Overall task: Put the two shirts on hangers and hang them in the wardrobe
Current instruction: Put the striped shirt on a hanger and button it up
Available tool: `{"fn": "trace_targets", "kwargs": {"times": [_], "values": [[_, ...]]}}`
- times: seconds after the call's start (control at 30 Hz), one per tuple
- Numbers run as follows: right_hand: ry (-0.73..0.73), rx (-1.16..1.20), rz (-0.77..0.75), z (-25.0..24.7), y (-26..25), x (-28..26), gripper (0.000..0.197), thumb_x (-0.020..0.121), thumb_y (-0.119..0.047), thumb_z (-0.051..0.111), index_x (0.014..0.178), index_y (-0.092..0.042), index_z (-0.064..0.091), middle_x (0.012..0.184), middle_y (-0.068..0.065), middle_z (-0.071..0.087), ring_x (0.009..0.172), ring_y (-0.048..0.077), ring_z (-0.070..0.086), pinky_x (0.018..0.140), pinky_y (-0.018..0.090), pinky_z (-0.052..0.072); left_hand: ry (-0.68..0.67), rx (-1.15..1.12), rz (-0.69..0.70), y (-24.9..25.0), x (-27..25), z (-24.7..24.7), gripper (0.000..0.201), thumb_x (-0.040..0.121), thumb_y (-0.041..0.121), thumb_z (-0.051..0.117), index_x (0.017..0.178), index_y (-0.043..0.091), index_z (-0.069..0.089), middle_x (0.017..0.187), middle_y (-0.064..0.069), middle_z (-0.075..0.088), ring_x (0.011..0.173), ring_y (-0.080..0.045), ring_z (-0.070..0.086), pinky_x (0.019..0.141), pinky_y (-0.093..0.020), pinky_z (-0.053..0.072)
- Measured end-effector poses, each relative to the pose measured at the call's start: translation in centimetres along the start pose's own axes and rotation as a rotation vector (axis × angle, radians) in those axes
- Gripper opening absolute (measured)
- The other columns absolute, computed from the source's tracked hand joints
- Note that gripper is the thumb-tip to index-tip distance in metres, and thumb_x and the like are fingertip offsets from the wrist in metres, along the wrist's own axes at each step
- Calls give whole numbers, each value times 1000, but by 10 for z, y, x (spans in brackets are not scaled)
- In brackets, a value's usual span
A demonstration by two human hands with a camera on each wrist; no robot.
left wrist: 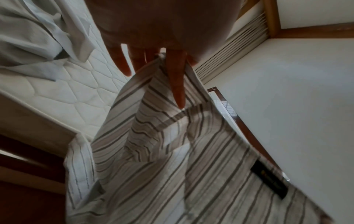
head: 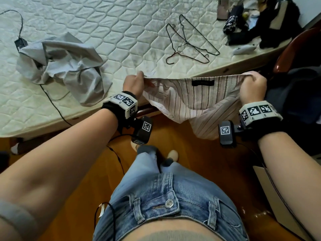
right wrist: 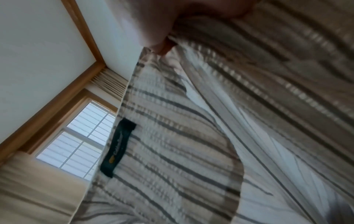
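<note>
A pink striped shirt [head: 191, 101] with a black neck label hangs stretched between my two hands over the mattress's front edge. My left hand [head: 134, 82] pinches its top edge at the left; in the left wrist view the striped shirt [left wrist: 172, 151] is held between thumb and forefinger, the other fingers straight. My right hand [head: 252, 86] grips the top edge at the right, fingers curled; in the right wrist view the striped shirt [right wrist: 210, 121] fills the picture. A crumpled grey shirt [head: 64, 66] lies on the mattress at the left. Two thin black wire hangers [head: 189, 40] lie overlapping farther back.
The quilted mattress [head: 107, 23] fills the upper view. A dark pile of clothes and small items [head: 260, 21] sits at its far right corner. A black cable [head: 52, 101] runs under the grey shirt and off the bed. A dark wooden chair [head: 295, 49] stands right. Wooden floor lies below.
</note>
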State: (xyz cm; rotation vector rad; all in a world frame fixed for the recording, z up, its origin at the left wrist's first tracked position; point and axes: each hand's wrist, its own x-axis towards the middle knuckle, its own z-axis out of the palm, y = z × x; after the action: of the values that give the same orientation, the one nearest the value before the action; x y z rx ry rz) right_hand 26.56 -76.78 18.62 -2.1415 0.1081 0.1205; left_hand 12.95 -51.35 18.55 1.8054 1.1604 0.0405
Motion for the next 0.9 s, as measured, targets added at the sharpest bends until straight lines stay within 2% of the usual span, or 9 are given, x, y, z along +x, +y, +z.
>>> {"fn": "trace_targets", "kwargs": {"times": [0.1, 0.2, 0.3, 0.4, 0.6, 0.67, 0.77, 0.83, 0.9], "values": [[-28, 4, -51, 10, -10, 1, 40, 75, -9, 33, 95, 5, 64, 87, 7, 59, 84, 15, 52, 66, 9, 38, 2, 37, -29, -15, -1, -9, 44, 91, 26, 40, 77, -7, 66, 81, -19, 63, 70, -31, 56, 63, -31, 42], [-154, -9, -75, 26, -18, 1, 41, 80, -8, 34, 106, 7, 62, 98, 10, 61, 93, 19, 55, 81, 18, 43, 23, 134, -90, -31, -2, -23, 35, 77, 30, 53, 74, 1, 72, 81, -21, 71, 81, -34, 68, 78, -41, 57], [-238, 0, -98, 39, -28, -5, 33, 83, -5, 34, 95, 5, 64, 88, 8, 57, 84, 11, 52, 75, 16, 39, 3, 148, -131, -43, -5, -34, 21, 66, 22, 59, 53, 8, 66, 63, -14, 69, 66, -30, 67, 74, -44, 59], [-293, 78, -104, 51, -37, -10, 31, 72, -13, 32, 77, -7, 62, 68, -4, 53, 61, -4, 50, 65, 9, 38, -9, 91, -91, -57, -7, -41, 19, 62, 26, 55, 58, 16, 72, 85, -7, 75, 77, -29, 70, 78, -43, 59], [-297, 167, -51, 67, -53, -7, 24, 61, -15, 30, 63, -24, 52, 72, -7, 54, 74, 10, 53, 82, 25, 42, -45, 151, -37, -82, -10, -52, 31, 76, 26, 53, 50, 9, 59, 54, -13, 58, 58, -25, 57, 65, -35, 51], [-293, 182, -67, 70, -59, -6, 23, 59, -14, 29, 60, -22, 51, 69, -5, 53, 69, 8, 51, 78, 25, 41, -89, 174, -21, -89, -10, -55, 36, 83, 27, 57, 49, 13, 52, 52, -10, 53, 54, -20, 51, 63, -33, 49], [-320, 179, -80, 76, -66, -3, 23, 60, -15, 29, 60, -7, 50, 66, -5, 46, 64, 6, 43, 72, 25, 36, -207, 180, 23, -87, -15, -55, 44, 83, 46, 63, 54, 18, 43, 52, 1, 43, 50, -11, 38, 54, -24, 37], [-345, 151, -97, 80, -72, -2, 26, 65, -15, 30, 65, -4, 53, 67, -2, 44, 62, 6, 38, 67, 24, 33, -270, 163, 54, -82, -16, -55, 37, 80, 46, 65, 63, 19, 47, 56, 5, 45, 52, -7, 39, 49, -15, 34], [-354, 137, -142, 84, -76, 2, 38, 72, -12, 31, 81, 9, 61, 78, 8, 49, 62, 5, 39, 61, 16, 34, -327, 196, 70, -79, -13, -55, 32, 72, 44, 73, 74, 18, 55, 60, 6, 48, 54, -7, 42, 51, -17, 34]]}}
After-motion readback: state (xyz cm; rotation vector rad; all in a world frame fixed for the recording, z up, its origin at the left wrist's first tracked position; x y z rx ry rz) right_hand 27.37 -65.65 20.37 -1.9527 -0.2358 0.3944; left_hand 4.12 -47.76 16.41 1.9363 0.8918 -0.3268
